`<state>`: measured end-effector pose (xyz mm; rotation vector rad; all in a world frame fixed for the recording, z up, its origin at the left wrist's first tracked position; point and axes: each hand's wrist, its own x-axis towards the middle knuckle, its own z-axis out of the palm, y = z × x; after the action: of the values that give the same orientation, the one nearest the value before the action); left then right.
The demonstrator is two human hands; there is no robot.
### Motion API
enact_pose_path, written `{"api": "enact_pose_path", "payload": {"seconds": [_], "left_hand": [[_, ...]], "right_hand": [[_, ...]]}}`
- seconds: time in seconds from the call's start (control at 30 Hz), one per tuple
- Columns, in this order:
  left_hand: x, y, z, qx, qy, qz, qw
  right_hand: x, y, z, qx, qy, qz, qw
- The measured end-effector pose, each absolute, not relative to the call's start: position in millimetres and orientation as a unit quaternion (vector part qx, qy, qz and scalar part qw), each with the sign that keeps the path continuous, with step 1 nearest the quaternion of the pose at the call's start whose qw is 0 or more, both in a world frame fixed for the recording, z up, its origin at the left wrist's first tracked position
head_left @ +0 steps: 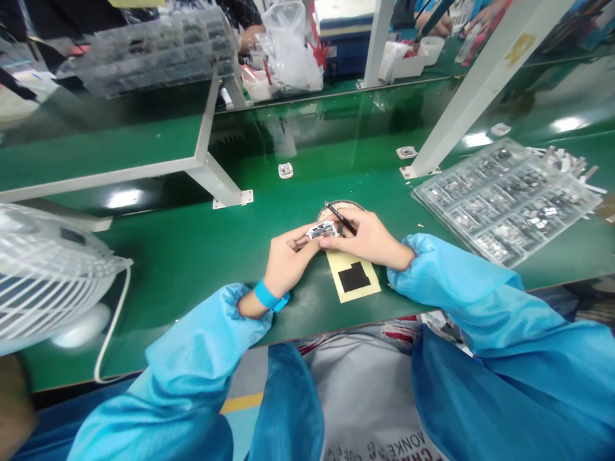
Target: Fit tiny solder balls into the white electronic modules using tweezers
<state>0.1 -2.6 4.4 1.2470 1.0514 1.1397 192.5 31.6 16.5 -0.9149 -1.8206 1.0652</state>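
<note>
Between my two hands is a small white-framed electronic part point(321, 230) with a dark and silvery inside. My left hand point(287, 259) grips it from the left, thumb and fingers closed on its edge. My right hand point(372, 238) holds slim black tweezers point(340, 216), and its thumb and fingertips also rest at the part's right end. Behind the hands, a round dish point(342, 205) with pale contents is partly hidden. A pale yellow sheet point(348, 297) with a black cut-out sticker point(354, 278) lies on the green table below my right hand.
A clear compartment box point(509, 198) of small parts lies at the right. Similar white parts point(285, 170) sit farther back, near white metal posts point(446, 96). A white fan point(52, 275) with a cable stands at the left. Other people's hands point(439, 24) show across the bench.
</note>
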Motion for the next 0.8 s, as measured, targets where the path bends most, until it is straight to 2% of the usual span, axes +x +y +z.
{"api": "enact_pose_path", "payload": {"seconds": [0.2,0.43,0.8], "left_hand": [[0,-5,4,0.527,0.435,0.468,0.561],[-4,-11,1,0.701,0.5,0.414,0.297],[-6,-11,3,0.708,0.521,0.387,0.279]], "right_hand": [[197,30,19,-0.354,-0.753,0.334,0.442],[202,34,15,-0.258,-0.806,0.255,0.468],[205,39,8,-0.236,-0.832,0.221,0.45]]}}
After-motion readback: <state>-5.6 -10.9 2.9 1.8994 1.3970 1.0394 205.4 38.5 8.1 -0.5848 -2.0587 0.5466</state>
